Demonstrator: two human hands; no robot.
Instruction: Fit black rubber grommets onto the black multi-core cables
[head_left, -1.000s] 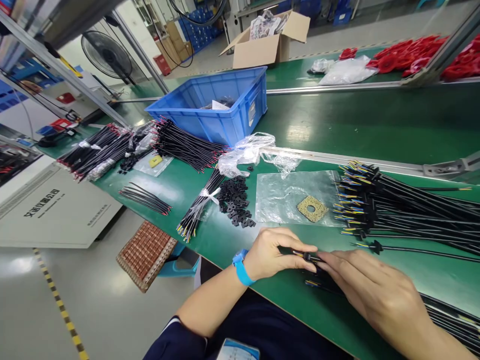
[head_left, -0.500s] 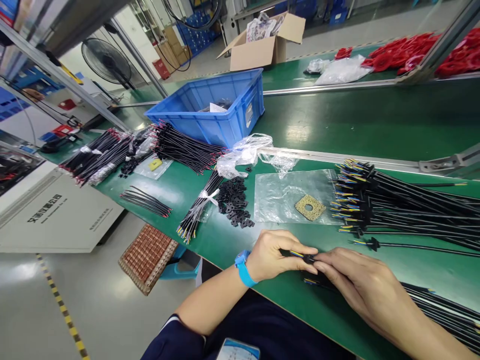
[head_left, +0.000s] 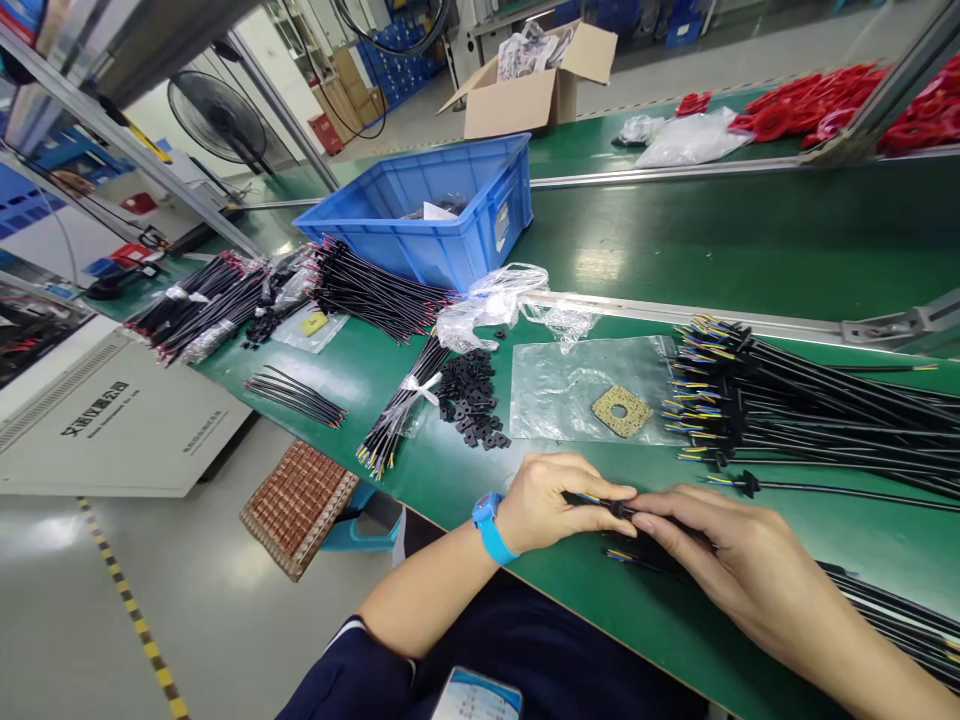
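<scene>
My left hand [head_left: 559,505], with a blue watch on its wrist, pinches a small black plastic clip [head_left: 619,508] between thumb and fingertips. Coloured wire ends stick out of the clip towards my palm. Close against it, my right hand [head_left: 724,550] grips the black cable that runs through the clip; most of that cable is hidden by my fingers. Beneath and beside my right hand lie more black cables [head_left: 892,610] with coloured wire ends. A single cable with a clip on it [head_left: 750,485] rests just beyond my right hand.
Cables with clips form a pile [head_left: 810,400] at the right. A yellow sponge [head_left: 621,411] lies on a clear bag [head_left: 551,390]. Left of it are loose black clips [head_left: 472,395] and a tied cable bundle [head_left: 401,405]. A blue bin [head_left: 480,240] stands behind, near a metal rail [head_left: 697,312].
Both hands stay at the clip and cable, with only slight shifts of the fingers. The whole view has moved a little.
</scene>
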